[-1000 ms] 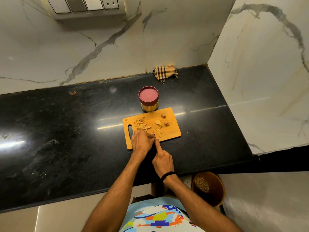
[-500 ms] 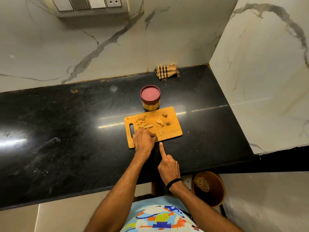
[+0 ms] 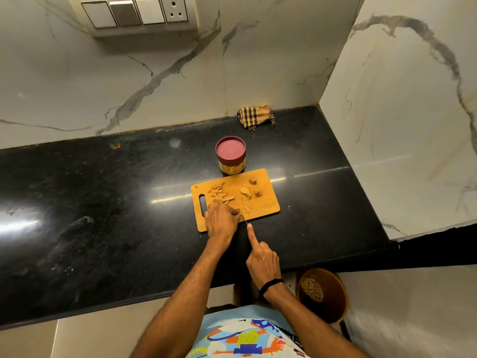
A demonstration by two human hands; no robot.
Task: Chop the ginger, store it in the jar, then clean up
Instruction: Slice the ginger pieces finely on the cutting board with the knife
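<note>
I see the left hand [image 3: 222, 220] on the cutting board [image 3: 260, 205], fingers curled down; grasping anything, I can't tell. Right hand [image 3: 263, 259] clenches the knife [image 3: 244, 218], forefinger stretched along it. Chopped ginger [image 3: 218, 193] lies just beyond the left fingers, the lidded jar [image 3: 231, 156] farther beyond.

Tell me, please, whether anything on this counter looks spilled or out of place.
One small orange scrap lies on the black counter by the back wall, well away from the cutting board. The ginger pieces sit on the board; the jar stands upright, lidded.
</note>
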